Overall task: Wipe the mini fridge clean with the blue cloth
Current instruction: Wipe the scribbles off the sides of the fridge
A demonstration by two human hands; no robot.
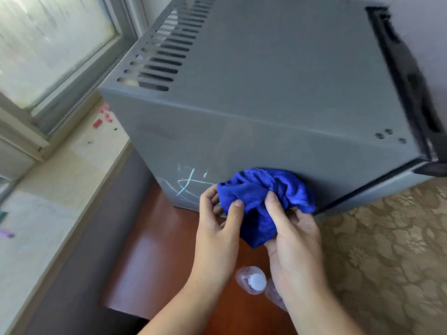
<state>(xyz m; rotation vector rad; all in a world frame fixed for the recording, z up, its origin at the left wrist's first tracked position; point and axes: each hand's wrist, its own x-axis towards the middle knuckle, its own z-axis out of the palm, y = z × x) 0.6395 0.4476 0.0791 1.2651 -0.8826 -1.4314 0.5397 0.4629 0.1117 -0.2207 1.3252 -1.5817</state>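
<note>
A grey mini fridge [266, 93] fills the upper middle of the head view, with vent slots along its top rear and its dark door at the right. Pale chalk-like scribbles [188, 183] mark its near side wall, low and to the left. The blue cloth [258, 197] is bunched up just in front of that wall, to the right of the scribbles. My left hand [217, 221] pinches the cloth's left edge between thumb and fingers. My right hand [290, 228] grips it from below and the right.
A clear plastic bottle with a white cap [252, 280] lies on the reddish wooden surface [150, 257] below my hands. A pale windowsill [48, 189] with small coloured scraps runs along the left under a window. Patterned beige carpet [387, 250] lies at the right.
</note>
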